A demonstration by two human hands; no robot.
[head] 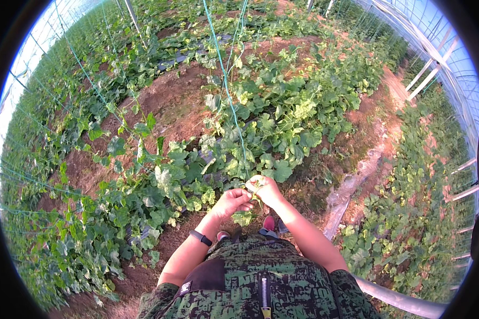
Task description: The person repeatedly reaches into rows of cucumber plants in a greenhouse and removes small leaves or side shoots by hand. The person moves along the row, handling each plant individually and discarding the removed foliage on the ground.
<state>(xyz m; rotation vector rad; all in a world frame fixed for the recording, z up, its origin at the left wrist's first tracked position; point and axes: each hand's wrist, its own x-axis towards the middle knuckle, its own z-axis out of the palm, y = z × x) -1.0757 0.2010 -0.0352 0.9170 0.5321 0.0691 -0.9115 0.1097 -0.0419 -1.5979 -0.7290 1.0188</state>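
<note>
My left hand (232,202) and my right hand (266,190) meet in front of my waist. Between them is the pale green tip of a vine shoot (258,183), pinched by the fingers of both hands. A blue-green twine (228,95) runs from above down to my right hand; whether the fingers grip it too is hidden. Just below the hands hangs a yellow-green leaf (243,217). Broad-leaved vine plants (279,131), resembling cucumber or melon, spread along the row beyond my hands.
More vines climb strings (80,63) on the left. Bare reddish soil (175,95) separates the rows. Plastic film (349,187) lies along the ground at right. A metal pipe (399,297) crosses low on the right; white posts (427,75) stand by the greenhouse wall.
</note>
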